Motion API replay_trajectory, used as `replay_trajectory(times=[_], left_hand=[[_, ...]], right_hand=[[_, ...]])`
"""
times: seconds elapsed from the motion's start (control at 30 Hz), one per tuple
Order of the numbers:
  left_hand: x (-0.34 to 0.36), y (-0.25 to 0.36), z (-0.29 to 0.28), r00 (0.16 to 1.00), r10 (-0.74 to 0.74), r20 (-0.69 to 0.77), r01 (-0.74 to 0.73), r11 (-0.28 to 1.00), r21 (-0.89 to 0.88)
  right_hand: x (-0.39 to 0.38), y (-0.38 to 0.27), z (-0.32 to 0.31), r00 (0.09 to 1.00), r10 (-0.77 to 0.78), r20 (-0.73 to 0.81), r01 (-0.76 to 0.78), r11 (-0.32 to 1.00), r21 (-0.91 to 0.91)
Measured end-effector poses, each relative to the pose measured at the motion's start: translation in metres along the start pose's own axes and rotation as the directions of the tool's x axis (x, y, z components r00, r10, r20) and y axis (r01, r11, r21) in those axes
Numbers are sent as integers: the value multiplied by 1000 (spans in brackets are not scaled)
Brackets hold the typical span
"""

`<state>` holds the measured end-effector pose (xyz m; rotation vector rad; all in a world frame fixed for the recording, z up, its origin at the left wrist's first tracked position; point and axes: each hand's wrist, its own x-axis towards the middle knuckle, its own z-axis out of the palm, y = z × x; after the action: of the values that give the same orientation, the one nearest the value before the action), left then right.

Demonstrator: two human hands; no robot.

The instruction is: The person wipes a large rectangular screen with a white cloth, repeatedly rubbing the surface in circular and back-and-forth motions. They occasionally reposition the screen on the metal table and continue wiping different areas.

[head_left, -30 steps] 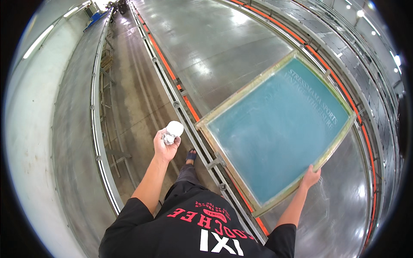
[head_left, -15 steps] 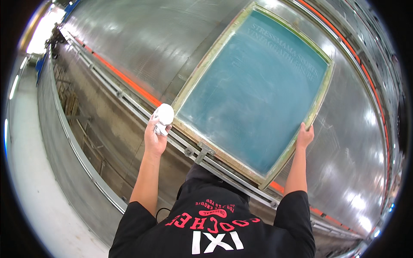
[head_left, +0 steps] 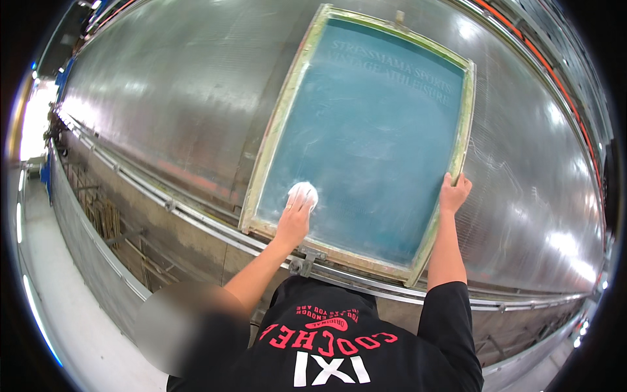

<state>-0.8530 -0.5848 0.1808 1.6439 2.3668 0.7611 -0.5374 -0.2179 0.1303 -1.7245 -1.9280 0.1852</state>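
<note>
A long grey metal table (head_left: 176, 111) filled most of the view, with a metal rail (head_left: 204, 214) along its near side. The teal framed panel (head_left: 372, 150) lay over the tabletop, its near edge by that rail. The right hand (head_left: 455, 193) gripped the frame's right side, fingers curled over the edge. The left hand (head_left: 295, 219), fingers together, covered and held a white wad (head_left: 305, 189) against the panel's lower left area.
</note>
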Motion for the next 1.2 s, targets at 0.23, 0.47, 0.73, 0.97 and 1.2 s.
replay_trajectory(times=[0.23,0.47,0.73,0.97,1.2], left_hand=[[209,-1,66,987,37,-155,-19,993,114],[187,2,47,906,408,113,-390,909,-149],[321,-43,68,987,76,-143,-30,953,301],[302,-33,61,978,172,-118,-129,943,307],[329,20,96,983,31,-184,28,951,308]], right_hand=[[-2,-24,0,1000,5,-1,-5,999,-33],[-5,-19,-6,1000,11,-19,-11,1000,-4],[-2,-19,-11,998,48,27,-48,999,2],[2,-39,-17,998,54,26,-54,999,7],[5,-37,-16,998,63,-26,-61,996,63]])
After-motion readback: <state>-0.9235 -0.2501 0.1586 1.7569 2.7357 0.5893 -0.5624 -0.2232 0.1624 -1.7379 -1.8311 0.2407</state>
